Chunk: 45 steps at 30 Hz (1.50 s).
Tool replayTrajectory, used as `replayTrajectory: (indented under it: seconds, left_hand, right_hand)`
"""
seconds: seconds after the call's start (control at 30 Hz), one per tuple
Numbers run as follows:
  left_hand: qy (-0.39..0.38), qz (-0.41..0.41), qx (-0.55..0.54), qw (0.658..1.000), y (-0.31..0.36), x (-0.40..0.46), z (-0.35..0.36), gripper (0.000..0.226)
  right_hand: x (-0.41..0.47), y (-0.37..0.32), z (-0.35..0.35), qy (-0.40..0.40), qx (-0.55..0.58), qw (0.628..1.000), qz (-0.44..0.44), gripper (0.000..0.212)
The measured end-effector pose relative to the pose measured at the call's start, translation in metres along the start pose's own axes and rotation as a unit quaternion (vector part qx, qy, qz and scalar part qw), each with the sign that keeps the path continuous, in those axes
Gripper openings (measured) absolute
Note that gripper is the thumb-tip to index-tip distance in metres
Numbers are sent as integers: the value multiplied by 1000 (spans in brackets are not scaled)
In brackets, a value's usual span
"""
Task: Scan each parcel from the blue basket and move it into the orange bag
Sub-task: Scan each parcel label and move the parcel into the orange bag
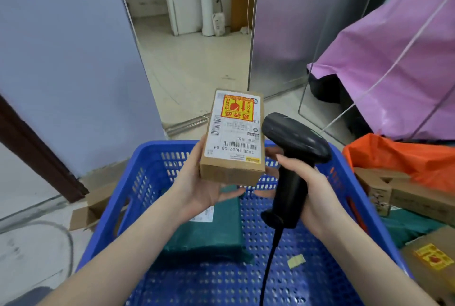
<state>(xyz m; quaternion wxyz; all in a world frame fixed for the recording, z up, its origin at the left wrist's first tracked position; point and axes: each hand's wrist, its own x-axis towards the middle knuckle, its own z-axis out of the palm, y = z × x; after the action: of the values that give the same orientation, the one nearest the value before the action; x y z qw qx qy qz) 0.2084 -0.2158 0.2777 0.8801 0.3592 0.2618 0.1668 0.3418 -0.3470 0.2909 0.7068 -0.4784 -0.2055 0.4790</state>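
The left hand [197,190] cupped the cardboard parcel [234,138] label-up — the right hand [317,197] gripped the scanner [293,158], best aimed squarely at the barcode.

Bare left hand [197,182] raised palm-up, fingers and thumb curled around a held load. Bare right hand [317,197] upright, fingers wrapped round a grip. Both forearms extended forward, converging, hands close together.

"2UZB H062-00 04" is printed upside down beside a barcode on the white shipping label [232,128] of the cardboard parcel [232,138]. Above that label's barcode, a red-and-yellow sticker [236,106] is pasted (characters illegible).
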Motion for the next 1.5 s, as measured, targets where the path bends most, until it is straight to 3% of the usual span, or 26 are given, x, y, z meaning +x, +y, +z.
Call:
replayTrajectory:
  seconds: [0.13,0.3,0.47,0.53,0.6,0.77,0.9,0.93,1.07,1.2,1.33,1.37,1.43,1.5]
  left_hand:
    - [36,30,-2,999,1,10,-5,37]
    - [12,44,17,999,10,9,-5,42]
    - [47,56,200,977,16,11,-6,55]
    - [82,71,250,962,16,12,-9,49]
    - [111,78,203,970,16,14,-13,47]
    - [111,108,15,988,6,15,-13,78]
    - [99,131,-33,986,-3,13,-9,61]
    - [100,124,-34,987,-3,13,-8,57]
    - [117,99,-5,988,2,13,-11,30]
    - [132,113,36,984,15,12,-18,25]
    - [93,84,249,960,28,13,-23,36]
    - [94,84,266,956,28,14,-22,38]
    - [116,100,252,956,24,16,-21,45]
    - [136,108,202,964,19,17,-21,49]
  right_hand:
    - [4,-6,-1,-22,9,1000,-14,41]
    - [10,-8,-2,-20,5,1000,-16,40]
    - [11,-4,-1,-19,-27,999,-23,29]
    - [11,-3,1,-16,-21,999,-29,33]
    - [12,-3,2,3,-2,999,-31,42]
    - [11,-2,4,40,-6,999,-8,52]
    - [7,1,10,25,-70,997,16,62]
    - [8,2,10,31,-69,997,17,64]
    - [13,-3,4,51,-50,997,-24,32]
    - [17,-9,-5,49,-65,995,-52,34]
    - [18,-13,-10,90,-63,993,-49,58]
    - [18,-13,-10,96,-69,992,-49,55]
    - [17,-13,-10,116,-108,984,-80,20]
    - [18,-12,-9,139,-154,971,-115,27]
